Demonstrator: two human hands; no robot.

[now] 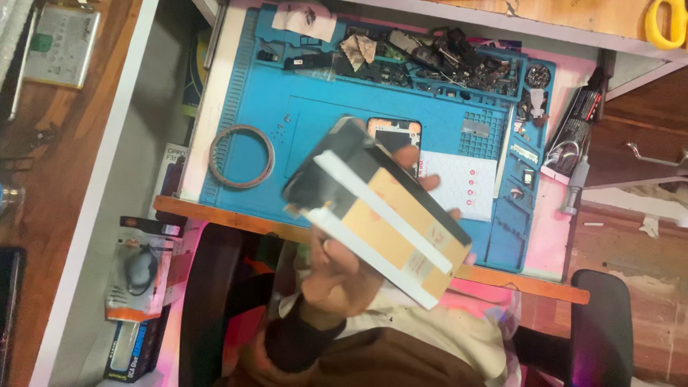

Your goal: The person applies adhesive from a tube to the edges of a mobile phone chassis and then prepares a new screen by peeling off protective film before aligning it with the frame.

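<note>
My left hand is raised over my lap and holds a flat phone panel. The panel is dark, with a tan sheet and two white strips across its face, and it looks blurred. My thumb presses its near left edge, and my fingertips curl over its far right edge. It hangs tilted above the front of a blue repair mat. Behind the panel, a small opened phone lies on the mat. My right hand is out of view.
A ring of tape lies on the mat's left, and a white sheet with red dots on its right. Loose phone parts fill the mat's far trays. Yellow scissors, a flat battery and packaged goods are around.
</note>
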